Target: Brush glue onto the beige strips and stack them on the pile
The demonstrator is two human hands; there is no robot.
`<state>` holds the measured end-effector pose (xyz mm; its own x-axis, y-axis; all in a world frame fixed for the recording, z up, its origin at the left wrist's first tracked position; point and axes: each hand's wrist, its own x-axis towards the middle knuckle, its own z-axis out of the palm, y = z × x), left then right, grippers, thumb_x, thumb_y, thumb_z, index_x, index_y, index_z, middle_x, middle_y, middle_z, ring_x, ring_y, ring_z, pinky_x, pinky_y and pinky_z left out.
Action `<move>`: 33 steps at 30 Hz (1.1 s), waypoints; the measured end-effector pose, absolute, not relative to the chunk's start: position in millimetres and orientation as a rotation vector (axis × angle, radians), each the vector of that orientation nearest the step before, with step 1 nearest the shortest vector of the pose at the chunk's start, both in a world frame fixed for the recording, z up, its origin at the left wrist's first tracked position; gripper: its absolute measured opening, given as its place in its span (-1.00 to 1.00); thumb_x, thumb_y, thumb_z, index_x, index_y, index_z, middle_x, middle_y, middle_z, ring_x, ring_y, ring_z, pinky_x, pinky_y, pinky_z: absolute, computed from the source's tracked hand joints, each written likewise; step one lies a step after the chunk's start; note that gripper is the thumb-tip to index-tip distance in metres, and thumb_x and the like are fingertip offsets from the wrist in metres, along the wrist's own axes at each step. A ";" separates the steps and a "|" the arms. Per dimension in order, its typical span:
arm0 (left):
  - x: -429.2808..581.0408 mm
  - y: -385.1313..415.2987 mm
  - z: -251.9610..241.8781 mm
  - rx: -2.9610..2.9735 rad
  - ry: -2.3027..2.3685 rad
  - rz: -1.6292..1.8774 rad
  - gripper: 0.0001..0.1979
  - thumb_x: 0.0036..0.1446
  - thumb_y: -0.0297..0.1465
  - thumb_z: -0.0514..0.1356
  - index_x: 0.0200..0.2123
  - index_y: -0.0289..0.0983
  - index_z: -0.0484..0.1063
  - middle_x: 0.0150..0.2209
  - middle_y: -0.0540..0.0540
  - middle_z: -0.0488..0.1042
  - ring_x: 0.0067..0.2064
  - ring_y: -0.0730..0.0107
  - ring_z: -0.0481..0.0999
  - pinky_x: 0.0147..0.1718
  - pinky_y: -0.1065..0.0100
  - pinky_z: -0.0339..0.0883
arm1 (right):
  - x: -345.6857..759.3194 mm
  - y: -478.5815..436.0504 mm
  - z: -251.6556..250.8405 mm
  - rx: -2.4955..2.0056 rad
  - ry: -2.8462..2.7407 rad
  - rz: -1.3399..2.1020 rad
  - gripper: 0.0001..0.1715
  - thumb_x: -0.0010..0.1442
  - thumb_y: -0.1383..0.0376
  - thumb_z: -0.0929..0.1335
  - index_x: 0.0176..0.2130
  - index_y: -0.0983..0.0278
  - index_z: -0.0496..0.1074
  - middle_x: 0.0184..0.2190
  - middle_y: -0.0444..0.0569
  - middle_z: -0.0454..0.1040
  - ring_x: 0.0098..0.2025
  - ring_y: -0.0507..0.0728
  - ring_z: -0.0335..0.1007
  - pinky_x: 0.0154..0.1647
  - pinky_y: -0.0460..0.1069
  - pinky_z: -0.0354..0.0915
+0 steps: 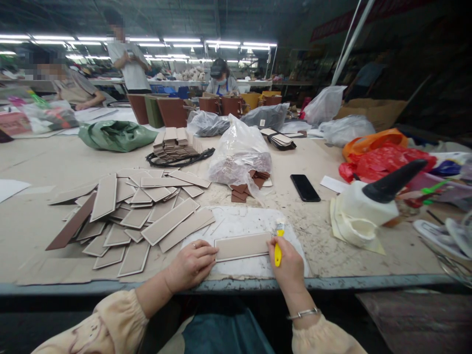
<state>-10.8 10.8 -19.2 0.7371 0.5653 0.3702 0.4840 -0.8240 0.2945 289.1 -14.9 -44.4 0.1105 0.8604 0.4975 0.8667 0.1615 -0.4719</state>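
Observation:
A beige rectangular panel with a pale border (241, 247) lies on a white sheet (236, 221) in front of me. My left hand (195, 263) grips its left end, fingers together on the edge. At the right end, my right hand (286, 260) pinches the panel's corner and also holds a yellow-handled brush (279, 246), its pale bristles pointing away from me. To the left spreads a loose heap of similar beige panels (147, 206), one of them showing a brown face.
A white glue bottle with a black nozzle (368, 201) and a tape roll (357, 230) stand at right. Beyond lie a black phone (304, 188), a clear plastic bag (239, 152) with brown pieces, a green bag (116, 135) and stacked strips (175, 145). Several people are farther back.

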 end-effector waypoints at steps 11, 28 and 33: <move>-9.2 10.7 -19.0 2.748 0.862 0.675 -0.85 0.19 -0.50 0.12 -0.28 -0.27 0.50 -0.10 -0.12 0.54 -0.12 0.26 0.41 -0.10 0.18 0.39 | 287.3 -15.4 -44.0 -1.739 -1.776 -0.137 -0.82 0.31 0.25 0.23 -0.29 0.25 0.37 -0.39 -0.06 0.44 -0.32 0.15 0.35 -0.29 0.00 0.23; -7.6 10.6 -17.8 2.760 0.861 0.647 -0.83 0.20 -0.51 0.10 -0.29 -0.26 0.50 -0.11 -0.13 0.53 -0.11 0.27 0.42 -0.08 0.20 0.37 | 224.0 -41.6 -24.9 -1.152 -2.294 0.420 -0.64 0.14 0.23 0.44 -0.10 0.22 0.30 0.06 0.11 0.37 0.24 0.24 0.12 0.25 0.24 0.10; -7.6 10.2 -18.9 2.759 0.874 0.652 -0.84 0.20 -0.51 0.10 -0.30 -0.26 0.49 -0.12 -0.12 0.53 -0.10 0.27 0.41 -0.08 0.21 0.37 | 235.4 -37.7 -26.7 -1.260 -2.281 0.452 -0.49 0.04 0.18 0.50 -0.07 0.23 0.31 0.04 0.12 0.40 0.21 0.26 0.19 0.27 0.25 0.07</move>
